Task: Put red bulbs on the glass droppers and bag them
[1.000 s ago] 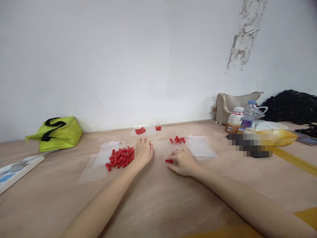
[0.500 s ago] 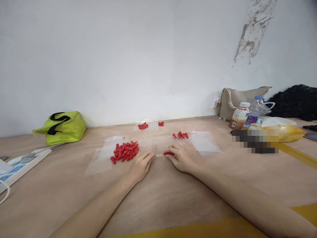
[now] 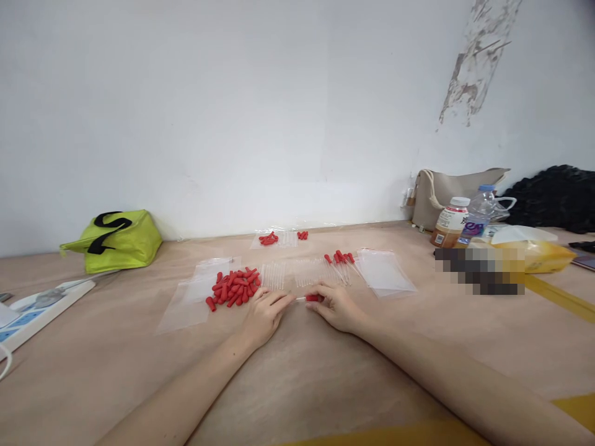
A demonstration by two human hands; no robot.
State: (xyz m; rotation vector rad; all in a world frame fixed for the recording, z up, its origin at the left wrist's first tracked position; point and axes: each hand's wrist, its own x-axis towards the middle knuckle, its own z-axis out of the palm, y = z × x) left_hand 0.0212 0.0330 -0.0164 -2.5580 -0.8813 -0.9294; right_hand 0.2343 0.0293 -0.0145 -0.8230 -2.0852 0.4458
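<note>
Between my fingertips, my left hand pinches a thin clear glass tube, most of it hidden by the fingers. A red rubber dropper bulb is gripped by my right hand, its open end facing the tube. The tube's end is at the bulb's mouth; whether it sits inside I cannot tell. Left of my left hand lies a pile of red bulbs. Rows of glass tubes lie beyond my hands. Several droppers with red bulbs lie beyond my right hand.
Clear plastic bags lie at left, and a white zip bag at right. More red bulbs are by the wall. A green bag and power strip stand left; bottles and a yellow tissue pack right.
My hands have come slightly closer together. The small gap between the glass tube and the red bulb has closed. The view has shifted a little.
</note>
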